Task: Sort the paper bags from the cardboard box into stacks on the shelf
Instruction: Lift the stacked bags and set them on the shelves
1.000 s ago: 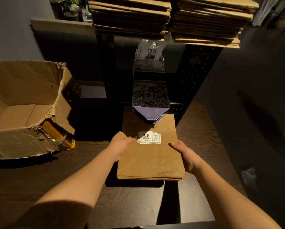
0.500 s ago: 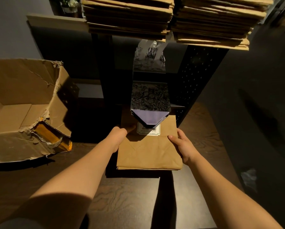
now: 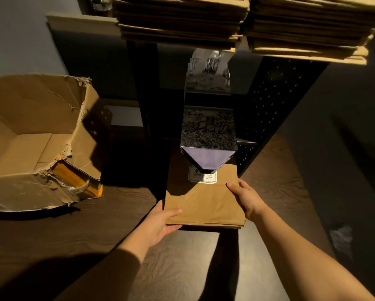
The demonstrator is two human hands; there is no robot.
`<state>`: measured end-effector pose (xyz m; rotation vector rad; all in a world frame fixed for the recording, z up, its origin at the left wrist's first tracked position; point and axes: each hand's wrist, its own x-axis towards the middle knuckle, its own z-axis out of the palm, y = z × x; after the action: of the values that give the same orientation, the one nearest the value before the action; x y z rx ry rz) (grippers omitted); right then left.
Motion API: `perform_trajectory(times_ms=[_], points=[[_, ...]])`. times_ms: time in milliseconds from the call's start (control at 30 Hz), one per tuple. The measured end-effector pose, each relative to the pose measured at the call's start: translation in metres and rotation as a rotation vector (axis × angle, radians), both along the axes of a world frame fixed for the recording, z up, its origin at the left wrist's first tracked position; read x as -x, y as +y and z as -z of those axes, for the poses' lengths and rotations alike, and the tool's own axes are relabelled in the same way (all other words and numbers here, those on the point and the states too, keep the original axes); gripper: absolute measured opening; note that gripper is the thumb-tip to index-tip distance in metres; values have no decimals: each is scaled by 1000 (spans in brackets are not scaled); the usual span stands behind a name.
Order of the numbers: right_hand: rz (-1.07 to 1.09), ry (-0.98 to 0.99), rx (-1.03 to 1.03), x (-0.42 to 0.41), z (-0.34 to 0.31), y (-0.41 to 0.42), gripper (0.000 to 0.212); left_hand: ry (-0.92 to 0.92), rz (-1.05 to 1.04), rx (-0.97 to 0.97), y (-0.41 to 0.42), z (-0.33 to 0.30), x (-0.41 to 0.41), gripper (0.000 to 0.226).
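Cardboard box, torn along its near edge and cut off by the left border, lies open on the dark desk. Just right, the left hand pinches the near left corner of a flat stack of paper bags, thumb on top, fingers hidden beneath. A printed bag on the shelf covers part of the stack's label, leaving it unreadable. The right hand presses the stack's right edge with fingers spread. Above, bag stacks run past the top border.
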<state>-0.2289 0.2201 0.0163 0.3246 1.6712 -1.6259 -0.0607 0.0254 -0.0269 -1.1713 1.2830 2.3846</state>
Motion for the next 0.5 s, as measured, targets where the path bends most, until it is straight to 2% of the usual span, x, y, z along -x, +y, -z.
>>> perform_trajectory(times_ms=[133, 200, 300, 500], points=[[49, -189, 88, -9, 1, 12, 34, 27, -68, 40, 9, 2, 2, 42], [-32, -266, 120, -19, 4, 22, 33, 32, -90, 62, 11, 4, 1, 42], [-123, -275, 56, -31, 13, 33, 53, 22, -148, 77, 14, 6, 4, 43], [216, -310, 338, -38, 23, 27, 34, 52, -311, 26, 23, -3, 18, 39]])
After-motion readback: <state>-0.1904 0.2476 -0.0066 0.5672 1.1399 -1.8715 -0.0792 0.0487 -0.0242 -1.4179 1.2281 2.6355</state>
